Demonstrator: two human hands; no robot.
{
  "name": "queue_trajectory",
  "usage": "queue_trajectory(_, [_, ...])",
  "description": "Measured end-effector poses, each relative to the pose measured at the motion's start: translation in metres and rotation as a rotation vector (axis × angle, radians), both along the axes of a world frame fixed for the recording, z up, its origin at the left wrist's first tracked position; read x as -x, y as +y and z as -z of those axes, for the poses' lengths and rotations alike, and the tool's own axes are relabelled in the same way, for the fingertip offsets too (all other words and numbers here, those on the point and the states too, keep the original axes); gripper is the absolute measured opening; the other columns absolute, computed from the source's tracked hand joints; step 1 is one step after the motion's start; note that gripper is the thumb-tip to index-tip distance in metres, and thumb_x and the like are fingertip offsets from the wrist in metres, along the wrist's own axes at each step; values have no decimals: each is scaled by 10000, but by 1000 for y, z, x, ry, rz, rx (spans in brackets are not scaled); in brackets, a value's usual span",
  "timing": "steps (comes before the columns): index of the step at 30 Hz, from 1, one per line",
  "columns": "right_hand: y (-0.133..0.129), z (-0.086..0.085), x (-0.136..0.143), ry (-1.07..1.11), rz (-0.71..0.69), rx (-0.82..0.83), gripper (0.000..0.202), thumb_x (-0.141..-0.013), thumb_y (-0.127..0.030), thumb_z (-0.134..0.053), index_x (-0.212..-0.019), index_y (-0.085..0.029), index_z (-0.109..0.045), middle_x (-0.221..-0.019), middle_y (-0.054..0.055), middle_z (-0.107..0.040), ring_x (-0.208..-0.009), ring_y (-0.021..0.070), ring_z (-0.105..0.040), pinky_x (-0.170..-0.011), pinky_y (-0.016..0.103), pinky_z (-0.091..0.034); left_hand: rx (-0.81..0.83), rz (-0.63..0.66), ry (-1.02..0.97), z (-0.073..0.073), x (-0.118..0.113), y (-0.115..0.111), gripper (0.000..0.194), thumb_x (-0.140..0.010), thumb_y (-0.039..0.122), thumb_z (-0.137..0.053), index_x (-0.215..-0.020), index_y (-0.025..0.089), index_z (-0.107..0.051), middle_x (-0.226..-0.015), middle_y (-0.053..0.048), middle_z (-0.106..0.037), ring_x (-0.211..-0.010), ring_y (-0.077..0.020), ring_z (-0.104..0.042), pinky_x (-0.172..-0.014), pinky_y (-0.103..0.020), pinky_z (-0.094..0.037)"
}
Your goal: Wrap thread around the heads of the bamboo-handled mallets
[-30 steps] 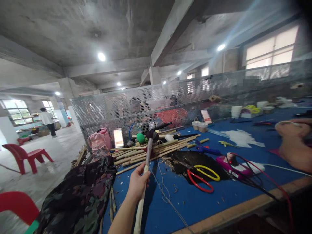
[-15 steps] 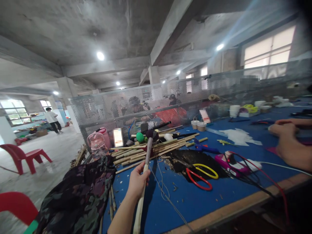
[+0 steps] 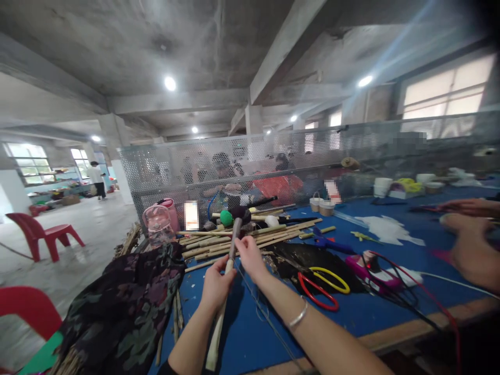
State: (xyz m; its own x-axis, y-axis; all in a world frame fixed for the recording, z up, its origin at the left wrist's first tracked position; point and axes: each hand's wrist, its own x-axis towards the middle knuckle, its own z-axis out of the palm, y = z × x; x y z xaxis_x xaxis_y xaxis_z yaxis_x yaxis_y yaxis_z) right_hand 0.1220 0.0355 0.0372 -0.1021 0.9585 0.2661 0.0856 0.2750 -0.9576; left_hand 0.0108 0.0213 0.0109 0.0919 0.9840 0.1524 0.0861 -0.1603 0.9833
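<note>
My left hand (image 3: 215,284) is closed round a pale wooden stick (image 3: 214,338) that slants up and away from me. The upper part of the stick has a grey wrapping (image 3: 236,232), and a dark rounded head sits at its far end. Against this wrapping, just above my left hand, the fingers of my right hand (image 3: 250,256) are closed on the stick. Whether they also pinch a thread is hidden. A thin grey thread (image 3: 269,323) runs loosely from beside the stick toward the table's front edge. Scissors (image 3: 322,284) with red and yellow handles lie right of my right forearm.
Behind my hands lie several wooden sticks (image 3: 219,250) and a green ball (image 3: 225,217). A camouflage cloth (image 3: 133,307) hangs at the left. To the right are a purple-and-white device (image 3: 371,273) with cables and a co-worker's hand (image 3: 474,250). A perforated metal screen (image 3: 164,172) stands behind.
My right hand has come into view and closed on the wrapped part of the stick. My left hand still holds the stick. The co-worker's hands at the right have shifted.
</note>
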Motion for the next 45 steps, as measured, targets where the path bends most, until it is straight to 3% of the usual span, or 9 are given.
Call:
queue_trajectory(2, [11, 0, -6, -34, 32, 159, 417, -831, -526, -338, -756, -167, -536, -532, 1, -460, -453, 110, -424, -403, 213, -298, 6, -22, 45, -1, 1, 0, 516, -649, 206, -610, -1157, 127, -558, -757, -27, -649, -379, -53, -414, -344, -169, -328])
queue_trajectory(5, [15, 7, -10, -169, -129, 372, 371, -797, -503, -435, -711, -159, -542, -464, -16, -442, -373, 94, -366, -375, 211, -251, -44, -45, 86, 0, 2, 0, 454, -671, 247, -606, -1105, 113, -596, -686, -29, -643, -385, -54, -410, -358, -160, -323])
queue_trajectory(8, [12, 15, -11, -332, -39, 157, 241, -730, -341, -573, -588, -149, -542, -461, -15, -448, -414, 85, -357, -414, 214, -234, -75, -82, 66, 1, 3, 1, 410, -674, 258, -612, -1060, 120, -627, -657, -37, -643, -409, -68, -442, -391, -163, -349])
queue_trajectory(12, [7, 21, -12, -432, 184, -115, 191, -746, -227, -506, -574, -156, -549, -522, -5, -500, -507, 103, -418, -483, 218, -269, -44, -98, 48, -1, 3, 2, 439, -638, 200, -637, -1071, 135, -606, -679, -25, -642, -383, -59, -440, -372, -161, -343])
queue_trajectory(17, [3, 24, -15, -337, 58, -241, 182, -764, -245, -459, -640, -161, -562, -590, -15, -522, -579, 107, -444, -552, 213, -316, 9, -170, -34, -5, 0, 1, 289, -641, 253, -658, -888, 118, -593, -619, 6, -592, -368, -48, -441, -348, -151, -342])
queue_trajectory(31, [7, 10, -32, 161, -143, 225, 224, -655, -355, -607, -626, -178, -473, -357, -110, -279, -301, 35, -175, -320, 189, -115, 21, -125, -158, -10, -7, -5, 303, -582, 283, -709, -804, 127, -575, -595, 1, -591, -447, -84, -523, -412, -179, -420])
queue_trajectory(37, [10, 13, -32, 183, -202, 248, 242, -669, -349, -629, -678, -177, -459, -361, -116, -292, -285, 27, -182, -292, 168, -109, 41, -46, -267, -9, -8, -5, 348, -571, 298, -719, -827, 111, -575, -598, -5, -605, -463, -90, -543, -453, -195, -443])
queue_trajectory(42, [9, 13, -33, 260, -450, 309, 297, -733, -404, -593, -920, -201, -480, -384, -142, -236, -302, 24, -102, -298, 140, -76, 73, -5, -430, -9, -12, -4, 418, -529, 330, -745, -835, 106, -571, -578, 1, -601, -486, -92, -559, -491, -203, -454])
queue_trajectory(45, [11, 13, -32, 295, -479, 293, 339, -729, -405, -604, -969, -201, -479, -382, -146, -221, -308, 24, -87, -297, 136, -69, 116, 5, -473, -9, -13, -3, 442, -499, 349, -760, -822, 104, -582, -573, 1, -597, -481, -85, -552, -474, -186, -436])
